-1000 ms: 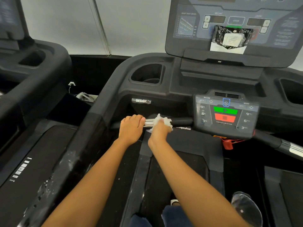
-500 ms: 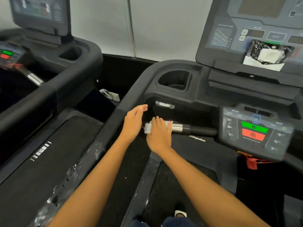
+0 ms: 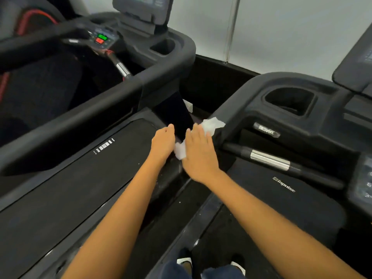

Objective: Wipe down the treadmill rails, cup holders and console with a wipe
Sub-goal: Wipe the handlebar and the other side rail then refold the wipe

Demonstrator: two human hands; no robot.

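Rail wipe-down in hand. Far left: neighbouring treadmill (image 3: 124, 91), green and red buttons (image 3: 101, 38) showing; judged outside this job.

Left hand (image 3: 162, 142) rests on the side rail (image 3: 227, 115), just beside the wipe. Its fingertips dip out of sight, so I cannot tell whether its grip has hold of anything.

Wipe (image 3: 212, 124): white, crumpled, lying on the rail, 1 corner out at the heel of the right hand, the rest bunched ahead of its fingers.

Right hand (image 3: 199, 153): grip fully open, fingers straight, palm flat on the wipe, pressing rather than clutching.

Method note (judgement): even palm pressure, long strokes in 1 direction. Drape the wipe over both rail edges so the sides get covered, not only the top. Spread the bunched end first. Turn to a clean face before the cup holder (image 3: 289, 101) and chrome handlebar sensor (image 3: 269, 160), both right of the hands.

Writing: "impulse" in white on the motor cover (image 3: 283, 184). Silver sticker (image 3: 266, 130) below the cup holder too blurred to read. Keypad (image 3: 367, 184) at the right edge cut off, digits unclear.
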